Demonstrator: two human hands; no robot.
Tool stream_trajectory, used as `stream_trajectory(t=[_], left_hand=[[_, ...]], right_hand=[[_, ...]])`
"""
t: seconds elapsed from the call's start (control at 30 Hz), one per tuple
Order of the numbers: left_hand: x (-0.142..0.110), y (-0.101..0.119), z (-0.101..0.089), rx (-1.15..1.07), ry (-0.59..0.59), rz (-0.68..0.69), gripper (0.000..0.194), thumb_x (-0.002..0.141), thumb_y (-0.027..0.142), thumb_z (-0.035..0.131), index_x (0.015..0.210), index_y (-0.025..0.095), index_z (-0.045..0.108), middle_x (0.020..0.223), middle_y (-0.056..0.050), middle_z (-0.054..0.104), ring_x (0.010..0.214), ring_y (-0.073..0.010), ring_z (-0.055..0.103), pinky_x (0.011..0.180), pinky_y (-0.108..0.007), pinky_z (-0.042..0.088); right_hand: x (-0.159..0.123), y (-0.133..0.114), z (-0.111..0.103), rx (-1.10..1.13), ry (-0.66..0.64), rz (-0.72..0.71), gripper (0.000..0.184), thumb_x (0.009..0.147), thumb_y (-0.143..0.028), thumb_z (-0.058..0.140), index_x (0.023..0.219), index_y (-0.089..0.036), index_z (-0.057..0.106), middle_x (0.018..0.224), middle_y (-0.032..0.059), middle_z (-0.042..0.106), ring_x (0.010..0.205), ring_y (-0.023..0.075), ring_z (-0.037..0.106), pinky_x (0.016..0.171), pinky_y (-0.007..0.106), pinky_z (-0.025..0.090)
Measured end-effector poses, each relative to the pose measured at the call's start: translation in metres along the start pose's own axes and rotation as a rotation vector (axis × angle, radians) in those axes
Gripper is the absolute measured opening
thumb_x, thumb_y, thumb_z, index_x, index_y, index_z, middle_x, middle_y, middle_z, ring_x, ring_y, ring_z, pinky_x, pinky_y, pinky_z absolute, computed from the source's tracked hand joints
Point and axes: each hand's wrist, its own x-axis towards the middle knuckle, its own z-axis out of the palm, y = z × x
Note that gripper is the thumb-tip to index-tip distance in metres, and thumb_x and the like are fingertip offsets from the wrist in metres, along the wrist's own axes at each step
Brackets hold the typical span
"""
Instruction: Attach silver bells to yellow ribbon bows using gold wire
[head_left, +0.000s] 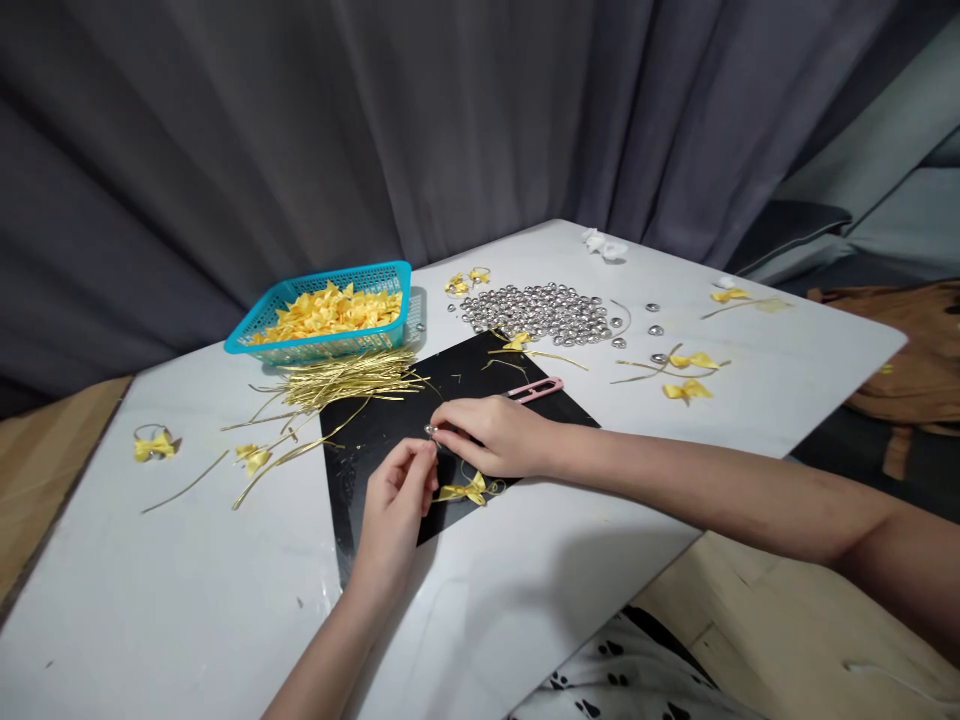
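Note:
Over the black mat point(397, 400), my right hand point(499, 435) pinches a small shiny silver bead point(430, 430) between thumb and fingertips. Just below it, my left hand point(397, 490) has its thumb and fingers pressed together, and what they hold is too small to make out. A yellow ribbon bow point(472, 488) with thin gold wire lies on the mat under my right hand, between the two hands. A pink-handled cutter point(536, 390) rests beyond my right hand, partly hidden by it.
A blue basket point(244, 345) full of yellow bows stands at the back left, with a bundle of gold twist ties point(352, 380) before it. Behind the mat spreads a pile of silver beads point(540, 312). Loose bows point(686, 390) lie right, others point(155, 446) left.

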Motion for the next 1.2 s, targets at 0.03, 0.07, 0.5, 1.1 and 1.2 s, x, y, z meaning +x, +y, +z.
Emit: stream_trajectory(t=[0.03,0.07,0.5,1.1,1.2], left_hand=[[0.000,0.000,0.000,0.003,-0.002,0.001,0.028,0.078,0.040,0.058,0.064,0.017,0.050,0.054,0.006,0.041,0.045,-0.0059,0.031,0.042,-0.018,0.023],[0.000,0.000,0.000,0.004,-0.003,0.003,0.028,0.077,0.041,0.059,0.064,0.017,0.050,0.054,0.006,0.041,0.045,-0.0059,0.031,0.042,-0.018,0.023],[-0.001,0.000,0.001,0.043,-0.025,0.060,0.026,0.078,0.040,0.058,0.068,0.017,0.054,0.056,0.005,0.042,0.047,-0.0068,0.036,0.043,-0.018,0.029],[-0.004,0.003,0.003,0.089,-0.024,0.088,0.025,0.078,0.041,0.057,0.071,0.016,0.057,0.055,0.006,0.042,0.043,-0.0057,0.036,0.038,-0.016,0.031],[-0.005,0.004,0.004,0.107,-0.022,0.111,0.024,0.079,0.039,0.057,0.071,0.016,0.057,0.055,0.005,0.044,0.043,-0.0059,0.038,0.039,-0.016,0.033]], right_hand=[[0.000,0.000,0.000,-0.007,-0.006,-0.004,0.023,0.092,-0.025,0.036,0.094,-0.011,0.054,0.086,0.0081,0.062,0.075,0.0133,0.057,0.067,0.022,0.042],[0.000,0.000,-0.001,-0.012,-0.009,-0.009,0.023,0.093,-0.024,0.035,0.094,-0.011,0.054,0.086,0.0082,0.062,0.076,0.0133,0.057,0.067,0.022,0.042],[0.000,-0.001,-0.009,-0.039,-0.015,-0.075,0.020,0.091,-0.022,0.036,0.092,-0.011,0.053,0.082,0.0076,0.061,0.070,0.0120,0.054,0.062,0.021,0.039],[-0.002,-0.001,-0.010,-0.257,0.015,-0.191,0.029,0.093,-0.021,0.030,0.095,-0.007,0.056,0.084,0.0093,0.063,0.071,0.0123,0.056,0.061,0.023,0.040],[-0.002,-0.002,-0.011,-0.236,0.028,-0.197,0.028,0.092,-0.021,0.032,0.095,-0.008,0.056,0.083,0.0086,0.063,0.070,0.0123,0.056,0.061,0.023,0.041]])
